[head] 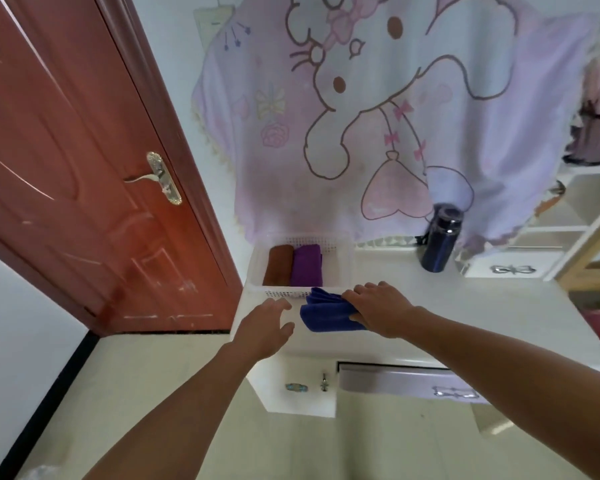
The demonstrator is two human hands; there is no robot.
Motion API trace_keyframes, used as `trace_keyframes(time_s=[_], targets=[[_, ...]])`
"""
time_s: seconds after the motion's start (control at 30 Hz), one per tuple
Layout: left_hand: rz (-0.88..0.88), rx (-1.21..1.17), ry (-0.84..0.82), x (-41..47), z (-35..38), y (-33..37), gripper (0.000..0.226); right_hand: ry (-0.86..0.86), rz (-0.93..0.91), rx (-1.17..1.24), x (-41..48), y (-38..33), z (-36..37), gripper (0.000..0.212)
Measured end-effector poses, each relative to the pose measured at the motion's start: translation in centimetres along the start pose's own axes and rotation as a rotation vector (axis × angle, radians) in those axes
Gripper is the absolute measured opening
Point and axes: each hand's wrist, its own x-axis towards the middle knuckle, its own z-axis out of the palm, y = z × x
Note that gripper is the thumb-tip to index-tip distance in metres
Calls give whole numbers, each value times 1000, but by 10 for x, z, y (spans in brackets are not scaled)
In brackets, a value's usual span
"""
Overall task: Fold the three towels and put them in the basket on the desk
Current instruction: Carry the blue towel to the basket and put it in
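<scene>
1. Cartoon blanket [395,116]: hangs on the wall behind the bench, its lower edge reaching down behind the bench's far edge.
2. Red-brown door [66,168]: stands to the left of the bench, with a metal lever handle [160,178].
3. White bench [465,323]: carries the basket at its far left corner; a drawer [406,382] sits below its near edge.
4. White perforated basket [281,292]: rectangular and open-topped, with two folded towels inside.
5. Right hand [381,308]: the fingers lie over the top of the blue towel and the thumb is under it, grasping it just at the basket's near right corner.
6. Left hand [264,327]: the fingers are spread and released, holding nothing, close to the basket's near wall; contact with the wall cannot be told.
7. Blue towel [326,315]: folded, held over the bench's left part, its far end touching or overlapping the basket's near rim.
8. Purple towel [306,266]: folded, in the middle of the basket, touching the brown towel.
9. Brown towel [278,265]: folded, along the basket's left wall.
10. Dark bottle [440,240]: upright at the bench's far edge, right of the basket and apart from it.
</scene>
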Motion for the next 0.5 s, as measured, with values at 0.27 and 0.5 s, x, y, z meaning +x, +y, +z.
trace_keyframes(time_s=[0.27, 0.5], targets=[[86, 126, -136, 118, -12, -15, 113, -20, -121, -13, 105, 49, 3, 37], [216, 60, -198, 238, -1, -31, 85, -130, -108, 45, 181, 90, 6, 39]])
